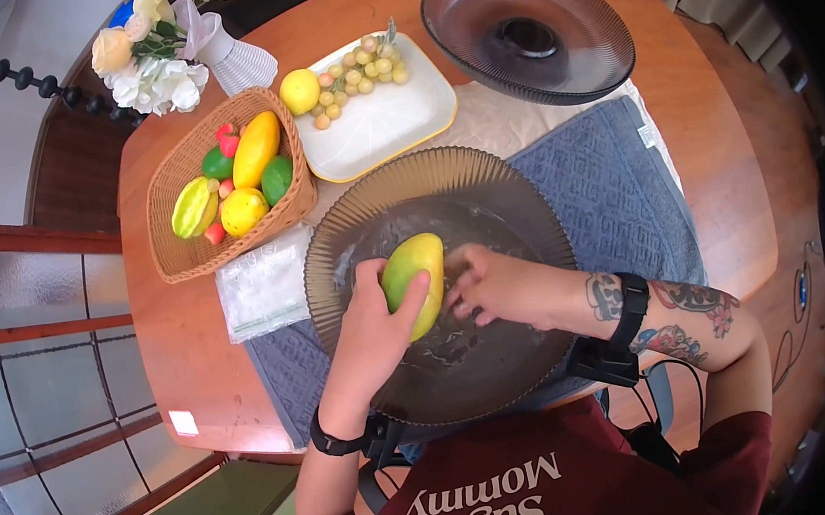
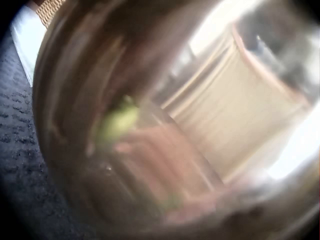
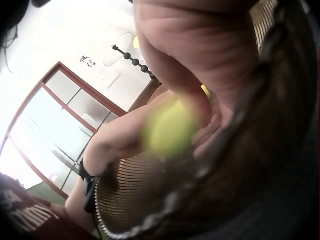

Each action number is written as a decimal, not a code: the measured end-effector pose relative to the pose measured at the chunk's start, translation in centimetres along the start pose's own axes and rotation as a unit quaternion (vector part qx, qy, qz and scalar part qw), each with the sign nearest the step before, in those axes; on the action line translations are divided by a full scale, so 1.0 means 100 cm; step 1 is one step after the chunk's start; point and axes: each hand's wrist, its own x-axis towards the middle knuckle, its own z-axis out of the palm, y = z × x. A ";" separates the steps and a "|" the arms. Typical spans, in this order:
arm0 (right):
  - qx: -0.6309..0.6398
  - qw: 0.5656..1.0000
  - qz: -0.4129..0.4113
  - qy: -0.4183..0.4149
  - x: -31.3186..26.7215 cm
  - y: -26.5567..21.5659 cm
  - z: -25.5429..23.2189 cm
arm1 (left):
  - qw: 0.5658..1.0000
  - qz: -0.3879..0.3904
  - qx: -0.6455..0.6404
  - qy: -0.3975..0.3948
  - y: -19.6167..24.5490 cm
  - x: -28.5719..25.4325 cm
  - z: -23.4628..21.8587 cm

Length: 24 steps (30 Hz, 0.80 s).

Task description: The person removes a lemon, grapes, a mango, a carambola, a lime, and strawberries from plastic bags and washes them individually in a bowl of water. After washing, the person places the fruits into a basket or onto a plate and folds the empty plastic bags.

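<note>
A yellow-green mango (image 1: 416,275) is gripped by my left hand (image 1: 370,314), the thumb across its near side and the fingers behind it. It is held over a large ribbed, smoky glass bowl (image 1: 528,210) with water in it. My right hand (image 1: 498,287) is inside the bowl just right of the mango, fingers loosely bent and holding nothing. In the right wrist view the mango (image 3: 172,129) is a blurred shape beside the right hand (image 3: 200,45). Through the bowl's wall, the left wrist view shows only a blurred patch of mango (image 2: 120,124).
Left of the bowl stands a wicker basket (image 1: 160,199) of assorted fruit. Behind are a white tray (image 1: 375,136) with grapes (image 1: 368,69) and a lemon (image 1: 300,91), a second glass bowl (image 1: 602,47) and a flower vase (image 1: 241,64). A blue towel (image 1: 617,196) and plastic bag (image 1: 265,288) flank the bowl.
</note>
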 end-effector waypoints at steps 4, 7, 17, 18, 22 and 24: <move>0.099 0.976 -0.044 0.191 0.021 -0.001 0.008 | 0.999 -0.023 0.032 -0.022 0.011 -0.004 -0.001; 0.194 0.977 -0.003 0.084 0.022 -0.009 0.004 | 0.995 0.008 0.046 -0.089 0.008 -0.004 0.000; 0.200 0.979 -0.007 0.044 0.006 0.000 0.017 | 0.997 0.036 0.011 -0.064 0.011 -0.002 -0.003; 0.127 0.992 -0.007 0.018 0.002 0.000 0.019 | 1.000 0.005 0.020 -0.013 0.014 -0.003 -0.004; 0.037 0.996 -0.003 -0.077 -0.013 0.009 0.027 | 0.999 -0.012 -0.036 0.037 0.006 0.002 -0.003; 0.065 0.993 0.053 -0.082 -0.014 0.006 0.028 | 0.996 -0.007 -0.087 0.007 0.004 0.001 0.001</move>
